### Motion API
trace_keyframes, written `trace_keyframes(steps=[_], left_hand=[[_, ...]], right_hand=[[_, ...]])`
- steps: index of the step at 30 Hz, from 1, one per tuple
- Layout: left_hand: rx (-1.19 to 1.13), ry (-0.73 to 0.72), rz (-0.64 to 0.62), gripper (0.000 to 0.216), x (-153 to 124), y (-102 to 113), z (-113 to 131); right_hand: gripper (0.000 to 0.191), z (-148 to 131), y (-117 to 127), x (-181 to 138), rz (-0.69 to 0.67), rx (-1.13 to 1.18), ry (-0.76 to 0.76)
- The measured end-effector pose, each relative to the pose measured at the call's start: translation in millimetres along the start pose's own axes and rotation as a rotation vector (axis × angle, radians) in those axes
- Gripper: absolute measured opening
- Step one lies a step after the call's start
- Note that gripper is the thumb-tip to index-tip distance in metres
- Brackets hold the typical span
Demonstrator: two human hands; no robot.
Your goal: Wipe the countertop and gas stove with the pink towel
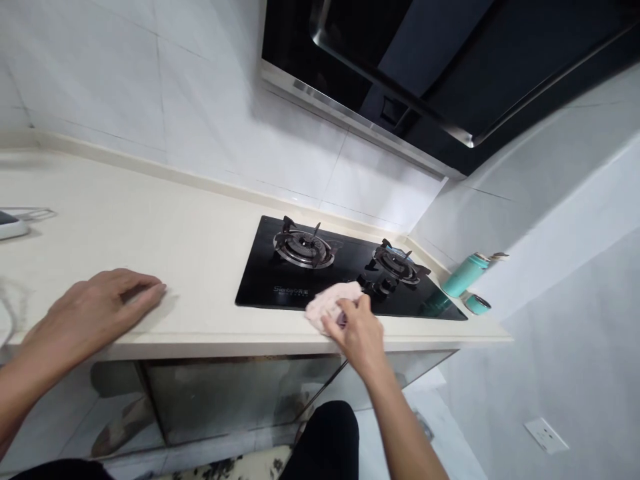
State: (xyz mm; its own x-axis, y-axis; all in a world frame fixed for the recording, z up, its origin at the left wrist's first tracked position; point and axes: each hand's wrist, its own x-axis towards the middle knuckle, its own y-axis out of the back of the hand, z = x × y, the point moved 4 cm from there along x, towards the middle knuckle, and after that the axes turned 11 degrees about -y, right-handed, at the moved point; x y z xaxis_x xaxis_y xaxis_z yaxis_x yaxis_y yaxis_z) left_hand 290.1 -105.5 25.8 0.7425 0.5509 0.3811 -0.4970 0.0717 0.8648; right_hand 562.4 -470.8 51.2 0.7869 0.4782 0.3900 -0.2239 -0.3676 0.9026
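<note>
My right hand grips a pale pink cloth, its fingers bent over the cloth's right side. The cloth lies across the front edge of the black gas stove and the strip of counter before it. To the left, my left hand rests on the cream countertop with nothing in it, thumb and fingers apart. The stove has a left burner and a right burner. Near the cloth are dark control knobs.
A teal thermos stands at the counter's right end beside its small teal cup. Above the stove hangs a black range hood. A partly seen white object sits at the far left. Cabinet doors are below.
</note>
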Motion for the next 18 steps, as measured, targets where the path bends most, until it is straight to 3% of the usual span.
trace_keyframes(steps=[7,11,14,16,18], left_hand=[[-0.039,0.004,-0.038,0.051,2,4,4],[-0.098,0.081,-0.005,0.05,-1,15,13],[-0.097,0.117,0.006,0.051,-3,22,19],[-0.089,0.121,0.005,0.052,-4,25,21],[-0.076,0.126,-0.002,0.053,-4,27,22]], right_hand=[[0.043,-140,-8,-42,-0.153,0.311,0.515],[0.044,-178,-9,-61,-0.176,0.377,0.735],[0.042,-158,-11,-58,-0.171,0.383,0.712],[0.038,-114,-12,-45,-0.156,0.399,0.563],[0.031,-50,-12,-27,-0.116,0.401,0.323]])
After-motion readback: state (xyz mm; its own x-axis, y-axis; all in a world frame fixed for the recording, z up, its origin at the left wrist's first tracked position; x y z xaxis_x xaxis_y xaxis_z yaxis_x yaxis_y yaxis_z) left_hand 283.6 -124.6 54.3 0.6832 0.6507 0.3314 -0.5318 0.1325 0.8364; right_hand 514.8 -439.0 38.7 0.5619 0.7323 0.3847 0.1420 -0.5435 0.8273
